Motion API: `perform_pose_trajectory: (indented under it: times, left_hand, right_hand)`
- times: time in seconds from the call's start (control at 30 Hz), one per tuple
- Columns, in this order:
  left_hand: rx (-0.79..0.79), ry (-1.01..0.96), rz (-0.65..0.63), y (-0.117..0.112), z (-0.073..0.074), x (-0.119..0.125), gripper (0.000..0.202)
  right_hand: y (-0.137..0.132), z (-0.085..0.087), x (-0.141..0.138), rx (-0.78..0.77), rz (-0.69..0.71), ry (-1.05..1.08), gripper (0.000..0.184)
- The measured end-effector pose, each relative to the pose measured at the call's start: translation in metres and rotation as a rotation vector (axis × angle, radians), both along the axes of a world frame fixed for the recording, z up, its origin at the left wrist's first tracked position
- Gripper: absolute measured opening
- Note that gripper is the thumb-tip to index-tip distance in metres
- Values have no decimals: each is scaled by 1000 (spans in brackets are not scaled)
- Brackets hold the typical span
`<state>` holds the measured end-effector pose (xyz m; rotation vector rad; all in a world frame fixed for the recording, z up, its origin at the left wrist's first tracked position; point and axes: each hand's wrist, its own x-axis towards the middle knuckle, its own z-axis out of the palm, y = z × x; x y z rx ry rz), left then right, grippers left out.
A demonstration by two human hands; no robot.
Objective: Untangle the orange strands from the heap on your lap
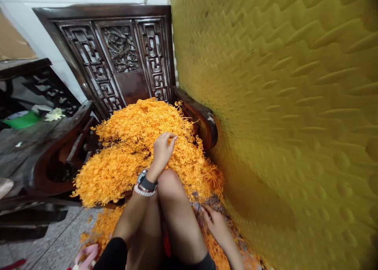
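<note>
A big heap of small orange flower pieces covers the seat of a carved dark wooden chair. My left hand, with a watch and bead bracelet on the wrist, reaches into the heap with its fingers pinched together on some of the orange pieces. My right hand rests low beside my knee, fingers curled on more orange pieces and a patterned cloth against the yellow panel. What that hand holds is hidden.
A large yellow foam panel with a raised pattern fills the right side, close to my right arm. A dark wooden table stands at left with white flowers and a green item. Orange pieces lie on the tiled floor.
</note>
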<state>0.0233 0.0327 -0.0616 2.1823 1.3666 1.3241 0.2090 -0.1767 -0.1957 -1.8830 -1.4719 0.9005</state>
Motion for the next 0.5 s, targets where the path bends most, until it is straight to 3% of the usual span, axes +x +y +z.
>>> perform_pose_trajectory:
  times: [0.13, 0.27, 0.37, 0.5]
  left_hand:
    - [35, -75, -54, -1, 14, 2, 15]
    - [62, -105, -176, 0, 36, 5, 11]
    - [78, -145, -229, 2, 53, 10, 10]
    - [80, -212, -306, 2, 72, 19, 11]
  right_hand:
    - [24, 32, -4, 196, -161, 33, 43]
    - [47, 67, -24, 473, -275, 94, 34]
    - [78, 94, -38, 678, -236, 106, 30]
    - [140, 131, -45, 793, -98, 34, 41]
